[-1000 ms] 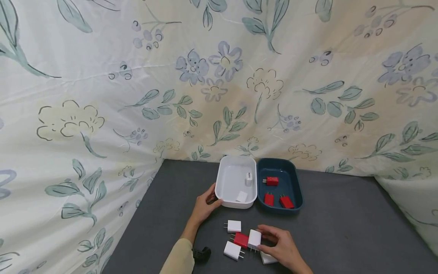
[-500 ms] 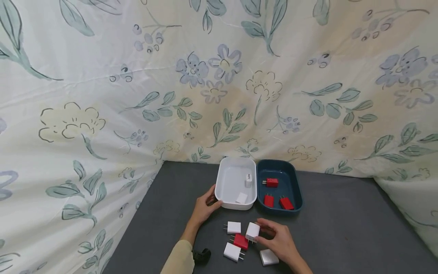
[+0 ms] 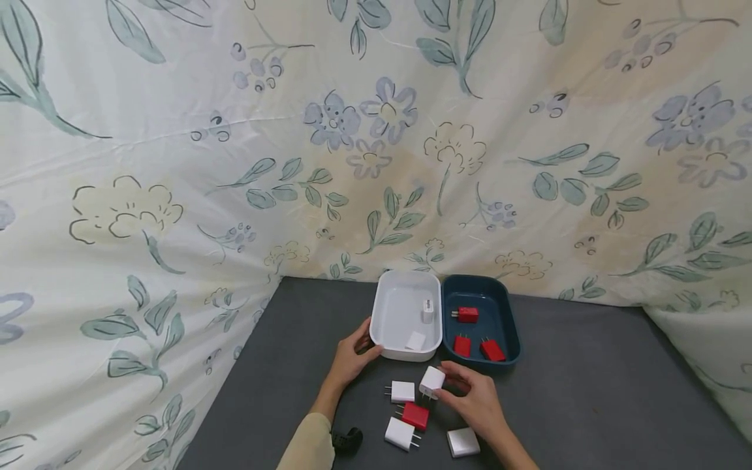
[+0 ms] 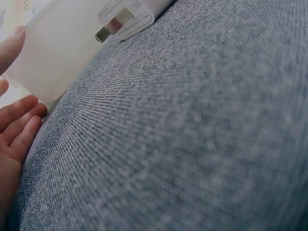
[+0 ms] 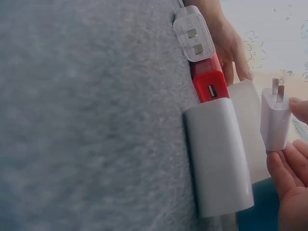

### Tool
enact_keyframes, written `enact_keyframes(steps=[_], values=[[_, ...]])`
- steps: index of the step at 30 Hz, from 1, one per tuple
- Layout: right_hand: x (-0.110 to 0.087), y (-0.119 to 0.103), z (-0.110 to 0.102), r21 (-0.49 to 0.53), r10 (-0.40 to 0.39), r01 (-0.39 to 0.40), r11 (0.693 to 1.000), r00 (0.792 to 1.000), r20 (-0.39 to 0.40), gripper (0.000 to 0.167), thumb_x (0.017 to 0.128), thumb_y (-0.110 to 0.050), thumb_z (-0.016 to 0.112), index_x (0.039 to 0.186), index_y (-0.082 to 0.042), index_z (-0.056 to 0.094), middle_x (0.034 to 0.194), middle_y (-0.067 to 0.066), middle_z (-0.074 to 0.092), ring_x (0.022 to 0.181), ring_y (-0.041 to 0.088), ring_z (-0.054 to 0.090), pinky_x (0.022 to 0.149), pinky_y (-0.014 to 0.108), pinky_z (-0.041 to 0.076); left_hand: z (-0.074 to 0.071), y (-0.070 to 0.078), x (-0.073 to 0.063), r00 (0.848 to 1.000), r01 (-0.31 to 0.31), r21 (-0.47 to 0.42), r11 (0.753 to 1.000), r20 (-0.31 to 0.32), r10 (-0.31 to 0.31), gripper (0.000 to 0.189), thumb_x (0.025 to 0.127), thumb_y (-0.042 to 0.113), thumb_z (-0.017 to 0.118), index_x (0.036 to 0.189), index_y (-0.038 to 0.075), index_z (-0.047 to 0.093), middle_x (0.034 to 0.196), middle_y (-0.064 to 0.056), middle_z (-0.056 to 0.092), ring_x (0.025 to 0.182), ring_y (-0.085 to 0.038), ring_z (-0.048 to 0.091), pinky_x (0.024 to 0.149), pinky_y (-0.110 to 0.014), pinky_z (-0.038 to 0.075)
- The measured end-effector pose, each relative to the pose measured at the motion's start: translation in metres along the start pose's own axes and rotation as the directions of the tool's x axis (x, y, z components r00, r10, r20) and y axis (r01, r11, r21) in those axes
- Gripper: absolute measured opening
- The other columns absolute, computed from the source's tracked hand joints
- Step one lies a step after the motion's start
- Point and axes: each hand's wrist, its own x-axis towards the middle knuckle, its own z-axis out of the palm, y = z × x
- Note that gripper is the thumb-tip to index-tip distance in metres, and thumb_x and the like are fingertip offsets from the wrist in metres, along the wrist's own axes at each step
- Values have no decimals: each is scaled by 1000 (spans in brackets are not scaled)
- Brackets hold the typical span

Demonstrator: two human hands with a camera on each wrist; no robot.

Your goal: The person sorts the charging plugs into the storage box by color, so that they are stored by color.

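Note:
My right hand [image 3: 474, 399] pinches a white USB charger plug [image 3: 432, 381] between thumb and fingers, above the table in the head view. Its two metal prongs show in the right wrist view, where the same charger plug [image 5: 275, 120] is at the right. My left hand [image 3: 349, 356] holds the near left corner of a white bin [image 3: 405, 355], thumb at the front and fingers along the side. Two white chargers lie in that bin. Below it on the table lie a white charger [image 3: 402, 391], a red charger [image 3: 415, 416], and more white ones, one under my right wrist [image 3: 463, 442].
A dark blue bin [image 3: 510, 326] stands against the white one on its right, with three red chargers in it. A small black object [image 3: 348, 440] lies beside the left forearm. Floral cloth [image 3: 376, 163] hangs behind and at the sides of the grey table [image 3: 587, 391].
My right hand has lifted the white charger up and away from the red one, toward the bins. The white charger formerly behind that hand is uncovered. My left hand stays at the white bin.

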Motion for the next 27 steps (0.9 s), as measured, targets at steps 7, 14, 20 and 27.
enact_keyframes(steps=[7, 14, 20, 27], values=[[8, -4, 3, 28, -42, 43, 999, 999, -16, 57, 65, -9, 89, 118, -4, 69, 111, 7, 73, 92, 14, 71, 84, 28, 59, -1, 0, 1, 1000, -10, -13, 1000, 14, 10, 72, 89, 17, 72, 148, -3, 36, 139, -30, 50, 127, -43, 52, 104, -56, 44], [12, -5, 6, 2, -141, 141, 990, 988, -61, 55, 65, -7, 89, 117, -2, 69, 107, 10, 75, 89, 15, 72, 82, 34, 60, 1, -1, 0, 1000, -22, -5, 1000, -1, 22, 70, 88, 15, 72, 147, -3, 37, 139, -28, 52, 126, -42, 54, 103, -56, 45], [16, -11, 7, -32, -150, 148, 988, 986, -71, 54, 67, -9, 88, 118, -5, 69, 108, 7, 74, 88, 14, 73, 83, 35, 59, 1, -2, -1, 1000, -16, 6, 1000, -7, 16, 70, 89, 16, 72, 147, -1, 38, 139, -27, 53, 126, -40, 55, 102, -56, 45], [22, -13, 10, -42, -169, 167, 985, 983, -72, 54, 69, -11, 88, 118, -3, 69, 107, 10, 74, 88, 18, 73, 83, 35, 59, 0, -2, -1, 1000, -14, 10, 1000, 4, 14, 71, 89, 17, 72, 148, -2, 37, 139, -29, 51, 126, -43, 53, 103, -56, 45]])
